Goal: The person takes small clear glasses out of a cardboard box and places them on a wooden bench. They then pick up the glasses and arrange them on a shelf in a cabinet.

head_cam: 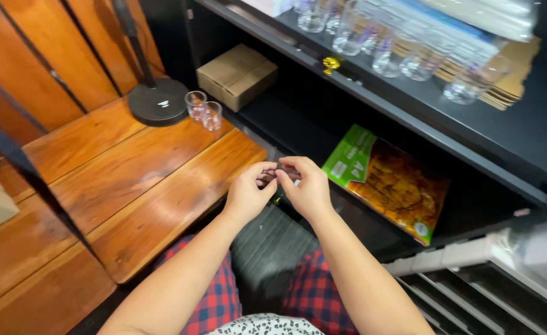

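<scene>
You are in a small shop or café corner: glasses (pixel 410 49) on a black shelf (pixel 410 115), wooden table (pixel 137 174).

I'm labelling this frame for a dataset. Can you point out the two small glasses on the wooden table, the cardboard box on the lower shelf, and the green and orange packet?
Two small glasses (pixel 203 110), head view, between both rims.
Cardboard box (pixel 236 73), head view, top face.
Green and orange packet (pixel 397 186), head view, orange middle.

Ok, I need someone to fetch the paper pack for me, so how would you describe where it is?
Look at the black shelving unit to the right of the wooden table. On its lower shelf, just right of the person's right hand, leans the paper pack. It is the only flat packet there, green and orange-brown, unlike the plain cardboard box further back.
</scene>
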